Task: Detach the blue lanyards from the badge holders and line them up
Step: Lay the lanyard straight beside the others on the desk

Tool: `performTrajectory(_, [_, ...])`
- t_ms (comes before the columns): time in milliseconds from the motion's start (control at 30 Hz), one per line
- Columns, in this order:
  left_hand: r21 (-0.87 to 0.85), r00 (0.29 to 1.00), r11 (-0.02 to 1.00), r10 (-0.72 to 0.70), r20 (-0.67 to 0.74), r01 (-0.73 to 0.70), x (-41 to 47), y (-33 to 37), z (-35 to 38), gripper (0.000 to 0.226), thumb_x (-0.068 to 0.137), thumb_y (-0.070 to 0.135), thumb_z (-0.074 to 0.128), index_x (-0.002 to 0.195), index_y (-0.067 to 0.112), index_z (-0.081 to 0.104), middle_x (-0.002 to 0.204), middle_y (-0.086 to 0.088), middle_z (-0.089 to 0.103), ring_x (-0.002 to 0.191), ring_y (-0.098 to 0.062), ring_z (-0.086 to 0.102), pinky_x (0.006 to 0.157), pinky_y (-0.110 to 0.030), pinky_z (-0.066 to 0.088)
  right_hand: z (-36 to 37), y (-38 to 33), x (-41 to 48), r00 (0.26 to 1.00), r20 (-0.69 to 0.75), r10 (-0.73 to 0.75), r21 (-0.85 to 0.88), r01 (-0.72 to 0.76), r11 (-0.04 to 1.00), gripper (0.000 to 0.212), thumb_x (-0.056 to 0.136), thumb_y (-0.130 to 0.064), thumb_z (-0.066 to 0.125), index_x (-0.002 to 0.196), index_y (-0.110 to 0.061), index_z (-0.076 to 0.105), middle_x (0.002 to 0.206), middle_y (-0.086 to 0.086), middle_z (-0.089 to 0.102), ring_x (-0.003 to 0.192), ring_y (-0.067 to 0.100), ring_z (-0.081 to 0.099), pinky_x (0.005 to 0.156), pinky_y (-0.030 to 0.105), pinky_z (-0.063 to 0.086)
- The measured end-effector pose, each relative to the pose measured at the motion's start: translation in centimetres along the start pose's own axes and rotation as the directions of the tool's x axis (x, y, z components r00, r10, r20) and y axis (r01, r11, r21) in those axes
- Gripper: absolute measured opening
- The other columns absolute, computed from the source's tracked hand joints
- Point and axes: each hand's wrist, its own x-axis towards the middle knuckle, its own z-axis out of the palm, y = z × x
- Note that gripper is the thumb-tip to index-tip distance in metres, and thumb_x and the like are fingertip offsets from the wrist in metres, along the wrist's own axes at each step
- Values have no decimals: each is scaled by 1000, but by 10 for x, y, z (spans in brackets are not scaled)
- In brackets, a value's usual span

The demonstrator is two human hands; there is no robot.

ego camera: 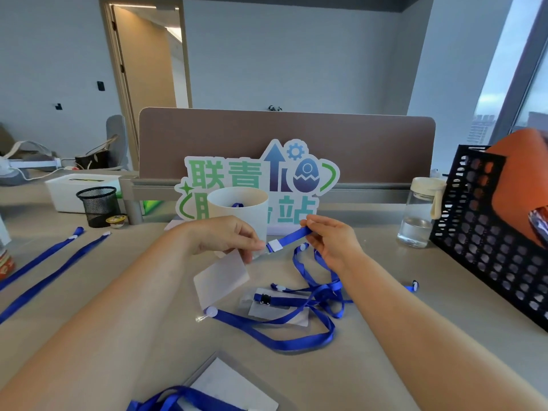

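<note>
Seen through the head camera, the work is going on just in front of the white paper cup (237, 209) in the middle of the beige desk (385, 336). The person's left hand (225, 235) is raised right before the cup. Its thumb and fingertips are closed in a pinch on the top of a clear plastic badge holder (221, 280), which hangs tilted below the hand with a white card inside.

Just right of the cup, the right hand (332, 238) pinches the flat blue lanyard strap (292, 238) between thumb and forefinger, with the other fingers loosely curled beneath.

The taut stretch of strap between the hands slopes up from the small white plastic clip (275, 247), which sits touching the left fingertips, towards the right hand. Past that hand the strap drops in loops to the desk. So the joint to be parted lies on the line between the two grips, far nearer the left hand. To my eye the next move is a pull apart along that line, or a squeeze at the clip. I cannot tell whether the clip has let go.

Both forearms come in low from the near edge and converge with the wrists lifted.

Well to the left of the cup, two loose blue lanyards (50, 262) lie side by side. In front of the cup, nearer the person, a tangle of blue lanyards (311, 295) lies over another holder.
</note>
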Motion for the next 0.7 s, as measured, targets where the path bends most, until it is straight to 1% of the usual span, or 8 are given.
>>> performTrajectory(100, [-15, 1000, 1000, 0, 8, 0, -12, -7, 2, 16, 88, 33, 59, 80, 21, 66, 66, 10, 66, 65, -2, 56, 66, -19, 40, 8, 1, -4, 1000, 6, -15, -39, 15, 999, 18, 89, 0, 56, 105, -3, 62, 97, 9, 67, 81, 13, 63, 64, 18, 53])
performTrajectory(200, [6, 999, 1000, -15, -28, 15, -25, -17, 2, 14, 87, 32, 60, 82, 21, 66, 63, 11, 65, 58, 1, 55, 64, -22, 37, 22, 3, -9, 999, -10, -54, -113, 52, 992, 20, 87, -2, 60, 106, -7, 62, 112, 9, 62, 90, 17, 62, 61, 16, 54])
performTrajectory(333, [42, 996, 998, -36, -82, 39, -42, -35, -1, 13, 86, 32, 63, 81, 22, 68, 70, 7, 66, 69, -6, 58, 83, -32, 46, 43, -1, -19, 988, 41, -146, -220, 151, 964, 37, 87, -1, 58, 123, -9, 51, 115, 5, 58, 92, 18, 61, 68, 21, 54])
performTrajectory(400, [28, 994, 998, -60, -89, 63, -50, -41, -2, 11, 85, 30, 65, 77, 23, 69, 69, 7, 66, 71, -9, 58, 85, -33, 46, 52, -2, -24, 981, 83, -177, -250, 192, 949, 39, 88, 1, 56, 125, -10, 49, 114, 4, 60, 87, 16, 62, 70, 22, 54])
performTrajectory(467, [22, 991, 996, -85, -105, 88, -58, -45, -1, 12, 84, 29, 65, 74, 23, 68, 67, 7, 65, 69, -8, 56, 79, -26, 44, 59, -3, -28, 973, 105, -205, -268, 227, 936, 31, 88, 2, 55, 118, -9, 55, 112, 8, 64, 86, 15, 62, 75, 24, 54])
performTrajectory(533, [16, 984, 994, -105, -145, 108, -68, -49, -2, 15, 83, 34, 65, 74, 23, 69, 67, 8, 64, 68, -7, 56, 75, -21, 42, 67, -4, -32, 971, 112, -212, -265, 235, 935, 19, 88, -3, 57, 105, -10, 61, 110, 11, 66, 90, 16, 61, 77, 24, 53])
performTrajectory(600, [10, 974, 992, -119, -191, 123, -79, -56, -3, 22, 82, 43, 64, 74, 23, 70, 65, 9, 63, 66, -6, 55, 73, -22, 42, 75, -6, -37, 969, 132, -207, -239, 234, 942, 12, 89, -5, 57, 97, -12, 63, 105, 11, 66, 87, 15, 61, 72, 19, 53])
performTrajectory(700, [-9, 962, 991, -135, -238, 136, -98, -67, -5, 26, 82, 45, 61, 73, 22, 69, 63, 10, 62, 64, -5, 55, 71, -21, 42, 89, -4, -44, 957, 188, -221, -220, 260, 940, 12, 90, -3, 55, 93, -11, 63, 99, 8, 62, 76, 8, 60, 60, 12, 54])
